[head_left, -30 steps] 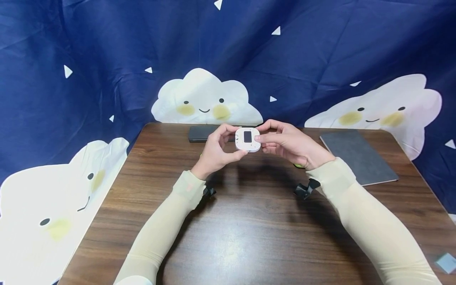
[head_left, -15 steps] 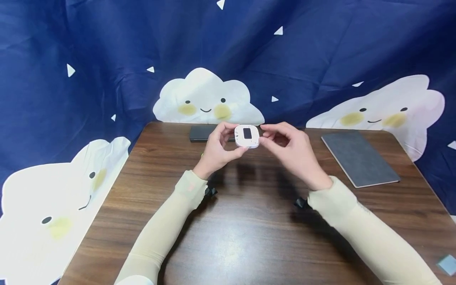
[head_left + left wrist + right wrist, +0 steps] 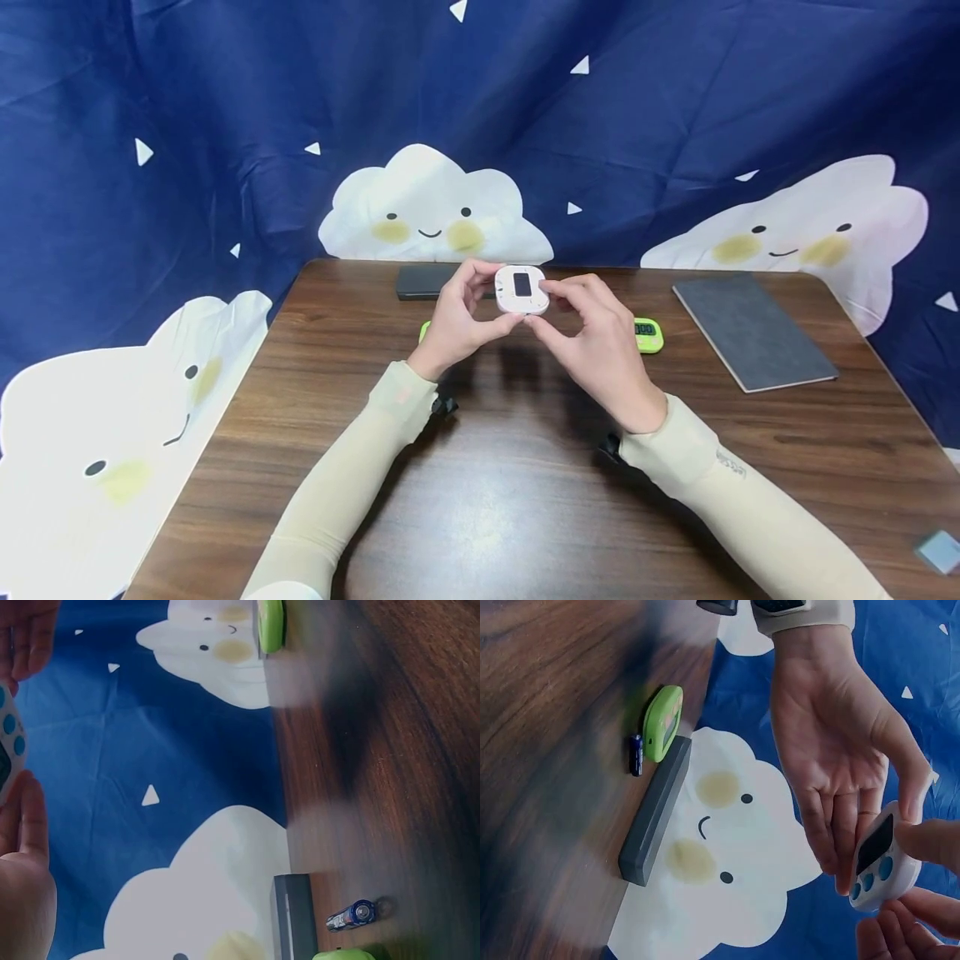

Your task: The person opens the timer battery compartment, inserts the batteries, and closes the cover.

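Observation:
A white digital timer (image 3: 522, 289) is held above the table, with a dark rectangle on the side facing the head camera. Its dark screen and blue buttons show in the right wrist view (image 3: 877, 855). My left hand (image 3: 459, 315) grips it by the left side, thumb along the lower edge. From the right, my right hand (image 3: 600, 342) pinches it, a finger at the right edge and the thumb at the bottom. In the right wrist view the left hand (image 3: 832, 727) reaches in from the top and the right hand (image 3: 922, 907) from the right.
Two green timers lie on the table, the left (image 3: 424, 331) mostly hidden by the hand, the right (image 3: 647, 336) partly. A blue battery (image 3: 636, 754) lies near the left one. Behind are a dark case (image 3: 423, 282) and a grey notebook (image 3: 753, 329); a light-blue block (image 3: 940, 552) sits front right.
My right hand came off the timer's right side, shifted lower and left, and now pinches its right and lower edges. The right green timer has come into view. My left hand stays nearly still.

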Tool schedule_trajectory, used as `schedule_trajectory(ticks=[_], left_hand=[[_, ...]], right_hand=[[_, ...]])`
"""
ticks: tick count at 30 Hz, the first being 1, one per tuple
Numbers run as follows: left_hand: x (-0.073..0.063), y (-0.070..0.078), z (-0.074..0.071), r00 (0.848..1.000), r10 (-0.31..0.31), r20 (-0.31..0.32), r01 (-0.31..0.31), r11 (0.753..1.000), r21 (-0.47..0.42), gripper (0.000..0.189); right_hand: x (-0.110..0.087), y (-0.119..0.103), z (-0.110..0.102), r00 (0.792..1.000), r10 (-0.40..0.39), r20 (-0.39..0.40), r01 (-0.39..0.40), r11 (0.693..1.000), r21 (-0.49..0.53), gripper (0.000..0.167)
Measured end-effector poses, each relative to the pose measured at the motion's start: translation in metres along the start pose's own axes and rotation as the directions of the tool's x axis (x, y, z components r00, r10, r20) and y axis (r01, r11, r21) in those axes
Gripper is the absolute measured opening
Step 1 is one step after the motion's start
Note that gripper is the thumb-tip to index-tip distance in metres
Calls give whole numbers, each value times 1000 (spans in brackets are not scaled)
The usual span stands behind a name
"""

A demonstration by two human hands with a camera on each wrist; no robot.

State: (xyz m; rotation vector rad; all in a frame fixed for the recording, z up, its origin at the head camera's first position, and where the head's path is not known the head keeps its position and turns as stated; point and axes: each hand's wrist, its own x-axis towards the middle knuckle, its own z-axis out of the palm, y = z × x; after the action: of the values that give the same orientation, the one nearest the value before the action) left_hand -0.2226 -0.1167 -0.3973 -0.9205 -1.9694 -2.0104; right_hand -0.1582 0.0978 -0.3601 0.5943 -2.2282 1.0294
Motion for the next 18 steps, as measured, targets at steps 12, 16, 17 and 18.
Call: schedule_trajectory(ticks=[12, 16, 17, 18], left_hand=[[0, 5, -3, 999, 33, -7, -33, 999, 6, 52], [0, 5, -3, 999, 35, -10, -35, 998, 50, 49], [-1, 5, -3, 999, 38, -13, -37, 997, 69, 48], [-1, 5, -3, 999, 46, -14, -44, 994, 97, 48]], right_hand=[[1, 12, 0, 992, 116, -42, -111, 988, 105, 27], [4, 16, -4, 968, 252, 13, -250, 948, 197, 23], [4, 18, -5, 959, 280, 32, -280, 933, 228, 24], [4, 19, -6, 952, 304, 49, -306, 918, 253, 26]])
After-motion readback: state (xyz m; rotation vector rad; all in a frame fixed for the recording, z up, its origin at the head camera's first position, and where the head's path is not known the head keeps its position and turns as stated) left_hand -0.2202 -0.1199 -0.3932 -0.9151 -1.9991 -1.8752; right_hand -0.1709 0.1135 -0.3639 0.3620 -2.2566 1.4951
